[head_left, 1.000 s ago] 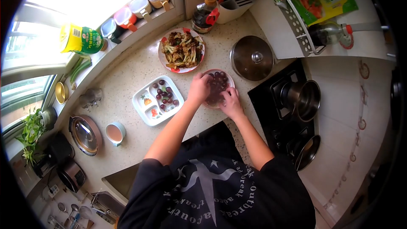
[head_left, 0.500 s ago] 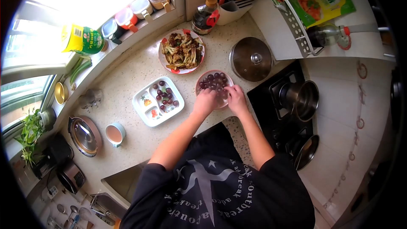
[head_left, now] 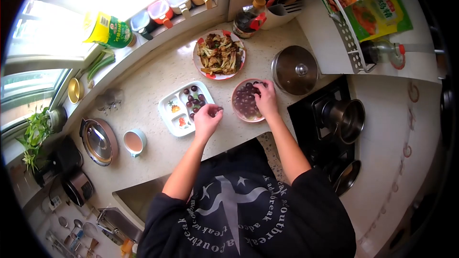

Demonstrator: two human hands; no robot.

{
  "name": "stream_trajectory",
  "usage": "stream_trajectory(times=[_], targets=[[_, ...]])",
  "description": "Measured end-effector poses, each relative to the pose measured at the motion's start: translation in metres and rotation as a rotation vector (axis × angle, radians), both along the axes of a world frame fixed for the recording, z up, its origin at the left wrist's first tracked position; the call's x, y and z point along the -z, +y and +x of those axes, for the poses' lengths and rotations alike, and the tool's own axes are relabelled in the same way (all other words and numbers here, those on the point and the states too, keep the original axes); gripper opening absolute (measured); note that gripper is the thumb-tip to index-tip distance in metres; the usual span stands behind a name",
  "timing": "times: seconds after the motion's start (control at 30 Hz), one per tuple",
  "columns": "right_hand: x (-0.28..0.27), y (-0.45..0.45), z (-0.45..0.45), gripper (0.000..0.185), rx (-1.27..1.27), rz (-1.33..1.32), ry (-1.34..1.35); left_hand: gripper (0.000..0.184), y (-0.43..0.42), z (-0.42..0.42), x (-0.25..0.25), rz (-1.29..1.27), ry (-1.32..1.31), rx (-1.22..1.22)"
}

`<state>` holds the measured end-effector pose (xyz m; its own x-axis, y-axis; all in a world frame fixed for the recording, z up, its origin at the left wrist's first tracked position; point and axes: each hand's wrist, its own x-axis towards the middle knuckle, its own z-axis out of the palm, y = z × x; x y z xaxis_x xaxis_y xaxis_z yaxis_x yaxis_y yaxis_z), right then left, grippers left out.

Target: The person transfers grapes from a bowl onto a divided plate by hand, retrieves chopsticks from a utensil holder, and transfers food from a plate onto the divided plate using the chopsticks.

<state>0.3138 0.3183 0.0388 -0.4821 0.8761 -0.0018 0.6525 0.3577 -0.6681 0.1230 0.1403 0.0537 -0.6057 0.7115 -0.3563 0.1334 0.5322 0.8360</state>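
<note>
A pink bowl (head_left: 248, 120) of dark grapes (head_left: 245, 101) stands on the counter, with some liquid around the fruit. My right hand (head_left: 267, 99) reaches over its right rim, thumb and fingers closing on a grape near the top. Over the right edge of the white divided tray (head_left: 180, 134), my left hand (head_left: 207, 121) is closed with a dark grape (head_left: 219, 109) at its fingertips. Several more grapes (head_left: 194, 99) lie in the tray's large compartment, partly hidden by that hand. Two smaller compartments show printed pictures.
Behind the bowl are a plate (head_left: 196, 63) of browned cooked food and a sauce bottle (head_left: 246, 25). A lidded pan (head_left: 290, 70) sits at right beside the stove with a pot (head_left: 347, 121). A mug (head_left: 135, 142) stands left, near the sink (head_left: 138, 200).
My left hand has moved left from the bowl to the tray's edge, carrying a grape. My right hand has shifted toward the bowl's far right side. The view has shifted slightly.
</note>
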Motion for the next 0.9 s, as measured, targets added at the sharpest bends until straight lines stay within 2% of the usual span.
stream_trajectory(times=[0.2, 0.3, 0.33, 0.47, 0.6, 0.83, 0.9], targets=[[0.007, -0.001, -0.012, 0.03, 0.038, 0.112, -0.082, 0.023, -0.04, -0.02, 0.008, 0.018, 0.309, -0.046], [0.0, -0.005, -0.016, 0.032, 0.096, 0.074, -0.126, 0.025, -0.043, -0.024, 0.015, 0.092, 0.446, -0.057], [0.0, -0.005, -0.016, 0.034, 0.101, 0.091, -0.165, 0.031, -0.044, -0.028, 0.018, 0.108, 0.477, -0.043], [-0.002, -0.004, -0.019, 0.035, 0.12, 0.04, -0.146, 0.042, -0.055, -0.032, 0.015, 0.127, 0.322, -0.105], [-0.001, 0.0, -0.021, 0.038, 0.157, 0.059, -0.139, 0.04, -0.073, -0.042, 0.003, 0.125, 0.411, -0.116], [-0.001, 0.007, -0.015, 0.037, 0.112, 0.06, -0.223, 0.038, -0.094, -0.051, 0.012, 0.103, 0.324, -0.119], [0.001, 0.009, -0.013, 0.038, 0.101, 0.078, -0.211, 0.04, -0.094, -0.05, 0.014, 0.048, 0.327, -0.056]])
